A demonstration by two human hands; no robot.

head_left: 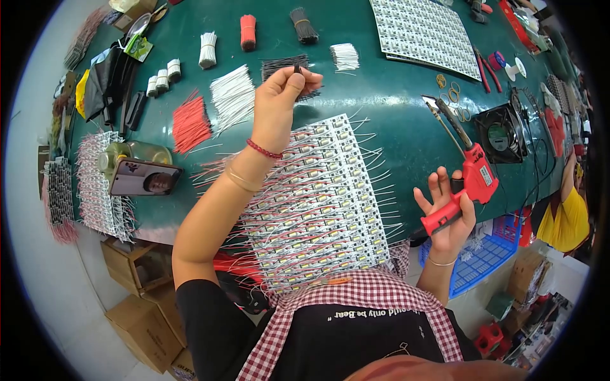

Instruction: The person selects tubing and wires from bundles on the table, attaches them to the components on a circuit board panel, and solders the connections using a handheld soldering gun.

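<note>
My left hand (284,86) is closed in a pinch over a spread of black wires (279,63), and a short dark end shows between its thumb and fingers. My right hand (449,213) holds a red soldering gun (478,174) by its handle, with some fingers raised. The gun's metal tip points up and away over the table. Between my arms lies a sheet of white LED circuit boards (349,209) at the table's near edge. Red and white wires stick out to its left, and white ones to its right.
Loose white wires (232,95) and red wires (190,124) lie left of my hand, with tied bundles behind. A phone (145,178) leans on a jar at left. Far right are a black fan (500,134), red pliers (488,71) and more board sheets (426,32).
</note>
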